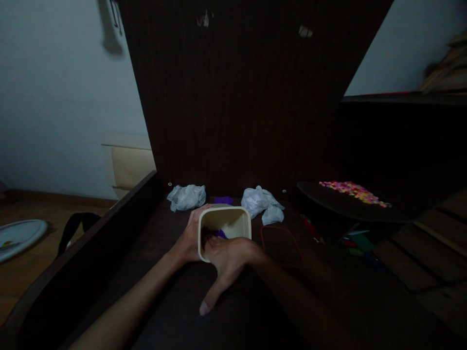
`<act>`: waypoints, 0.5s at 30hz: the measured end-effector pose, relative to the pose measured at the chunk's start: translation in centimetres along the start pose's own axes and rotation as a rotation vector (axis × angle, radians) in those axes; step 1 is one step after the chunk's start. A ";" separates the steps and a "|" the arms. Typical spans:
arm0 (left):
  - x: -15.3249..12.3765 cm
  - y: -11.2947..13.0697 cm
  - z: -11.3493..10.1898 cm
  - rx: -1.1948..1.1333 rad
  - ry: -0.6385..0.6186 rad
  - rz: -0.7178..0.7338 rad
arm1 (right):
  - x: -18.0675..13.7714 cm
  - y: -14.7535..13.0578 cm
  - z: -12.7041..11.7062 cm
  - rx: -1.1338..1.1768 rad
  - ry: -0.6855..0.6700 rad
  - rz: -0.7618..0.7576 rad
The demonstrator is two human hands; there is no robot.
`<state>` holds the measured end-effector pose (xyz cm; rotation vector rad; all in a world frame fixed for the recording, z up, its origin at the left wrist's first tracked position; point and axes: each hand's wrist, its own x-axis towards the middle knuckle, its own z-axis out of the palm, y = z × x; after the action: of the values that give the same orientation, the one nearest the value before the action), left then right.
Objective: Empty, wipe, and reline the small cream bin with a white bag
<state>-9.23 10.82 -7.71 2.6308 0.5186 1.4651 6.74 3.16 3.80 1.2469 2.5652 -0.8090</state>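
Note:
A cream plastic container (239, 224) with a rounded rectangular mouth is tipped so its opening faces me. My left hand (190, 239) grips it from the left side, its fingers partly hidden behind the wall. Into the mouth reaches my right hand (233, 260), with the thumb stretched out below the rim and the other fingers partly hidden inside. By those fingertips lies a purple piece (221, 234), perhaps paper or cloth; whether they touch it I cannot tell. Behind the container another purple piece (224, 200) rests on the dark wooden surface (164, 301).
Crumpled whitish plastic bags lie at the back, one left (187, 197) and one right (257, 201). A reddish rounded frame (279, 228) is right of the container. Small colourful pieces (353, 191) cover a dark ledge. A raised side board (91, 243) borders the left; a dark panel (237, 107) stands behind.

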 end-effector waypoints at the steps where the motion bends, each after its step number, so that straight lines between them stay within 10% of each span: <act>1: 0.0 0.0 -0.1 0.006 -0.009 -0.011 | -0.4 -0.1 0.1 -0.009 0.002 -0.013; 15: 0.0 -0.2 -0.2 -0.043 -0.029 0.034 | -6.3 -0.1 4.2 -0.168 0.226 -0.075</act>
<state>-9.42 10.98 -7.67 2.6357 0.4365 1.4288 10.36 -3.45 2.70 1.2618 2.8042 -0.4763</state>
